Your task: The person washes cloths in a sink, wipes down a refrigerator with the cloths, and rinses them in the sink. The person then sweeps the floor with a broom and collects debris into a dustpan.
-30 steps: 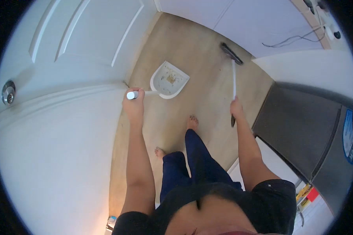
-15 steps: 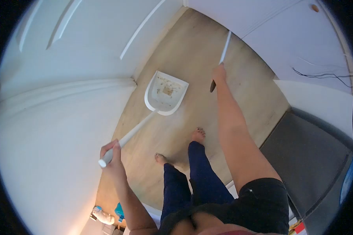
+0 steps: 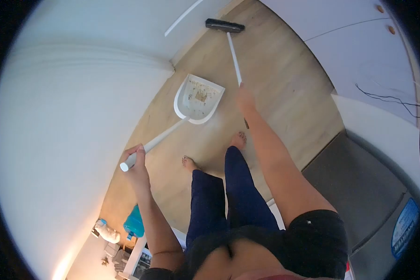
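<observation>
Both closed, the left grip [image 3: 136, 164] holds the dustpan [image 3: 178, 101] by its handle [image 3: 166, 133], the right grip [image 3: 246, 99] the broom [image 3: 234, 57], whose head [image 3: 225, 26] I see near the far edge of the floor [image 3: 296, 112].

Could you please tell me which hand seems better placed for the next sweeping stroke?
Probably the right hand: it holds the broom, whose head is beyond the dustpan, while the left hand grips the dustpan's handle.

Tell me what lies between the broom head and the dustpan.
In the head view, only bare wood-look floor lies between the broom head and the dustpan.
</observation>
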Available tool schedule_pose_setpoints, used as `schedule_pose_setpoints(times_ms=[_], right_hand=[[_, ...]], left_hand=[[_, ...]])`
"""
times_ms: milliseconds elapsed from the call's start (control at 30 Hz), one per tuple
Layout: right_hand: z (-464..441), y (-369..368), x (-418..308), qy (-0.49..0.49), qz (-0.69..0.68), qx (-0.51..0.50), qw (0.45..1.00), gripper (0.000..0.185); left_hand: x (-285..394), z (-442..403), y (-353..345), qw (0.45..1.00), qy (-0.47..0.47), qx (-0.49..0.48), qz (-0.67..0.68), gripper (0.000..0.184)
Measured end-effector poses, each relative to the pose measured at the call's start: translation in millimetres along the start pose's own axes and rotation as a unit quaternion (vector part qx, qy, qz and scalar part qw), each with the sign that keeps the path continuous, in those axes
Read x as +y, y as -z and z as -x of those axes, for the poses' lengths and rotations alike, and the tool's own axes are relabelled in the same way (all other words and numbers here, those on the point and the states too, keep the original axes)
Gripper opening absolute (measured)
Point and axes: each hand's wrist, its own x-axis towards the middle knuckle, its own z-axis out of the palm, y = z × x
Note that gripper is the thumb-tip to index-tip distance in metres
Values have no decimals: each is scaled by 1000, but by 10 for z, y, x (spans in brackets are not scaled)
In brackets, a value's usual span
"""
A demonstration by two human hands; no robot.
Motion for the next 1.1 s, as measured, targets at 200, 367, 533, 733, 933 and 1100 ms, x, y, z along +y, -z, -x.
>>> schedule_pose_setpoints(times_ms=[200, 367, 533, 733, 933, 1100], right_hand=[[201, 391, 273, 3, 147, -71, 987, 43], [363, 447, 389, -1, 197, -100, 975, 48], [956, 491, 518, -39, 228, -111, 967, 55], [2016, -267, 1352, 151, 191, -78, 967, 53], [2156, 41, 924, 85, 159, 43, 983, 44], [1306, 102, 779, 27, 57, 33, 998, 40]], left_hand=[[204, -53, -322, 1000, 23, 18, 5, 14], [-204, -184, -451, 996, 71, 47, 37, 13], [-191, -339, -580, 998, -8, 5, -57, 15], [-874, -628, -510, 997, -45, -69, -4, 14], [-1058, -652, -296, 994, -60, -92, -5, 13], [-973, -402, -195, 986, -66, -146, -42, 14]])
